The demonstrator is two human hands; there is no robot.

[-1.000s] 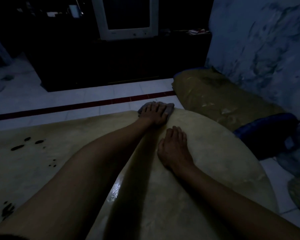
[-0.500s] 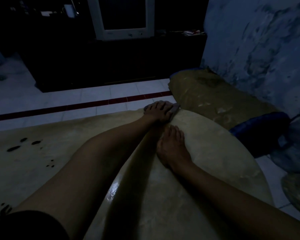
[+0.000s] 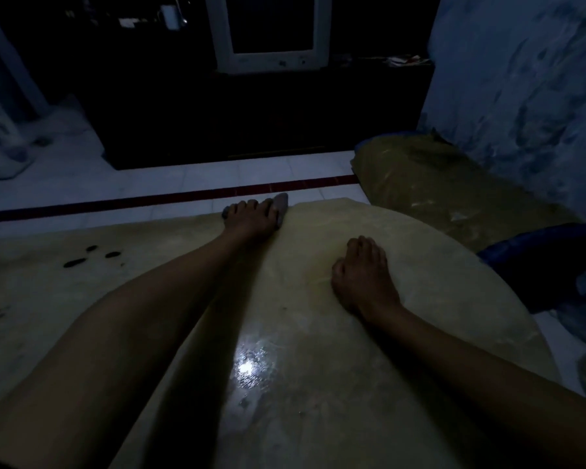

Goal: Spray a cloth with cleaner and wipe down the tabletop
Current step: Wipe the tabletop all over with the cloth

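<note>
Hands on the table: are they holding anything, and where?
The left hand presses a small grey cloth flat against the far edge of the pale yellowish tabletop, covering most of it. The right hand rests on the tabletop, holding nothing.

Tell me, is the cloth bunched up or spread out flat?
Bunched up. The cloth is a small grey wad under the left hand at the table's far edge, only its ends poking out.

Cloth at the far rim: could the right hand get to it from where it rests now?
Probably yes. The right hand rests on the table with bare tabletop between it and the cloth. But the left hand lies flat over the cloth, leaving only edges exposed.
</note>
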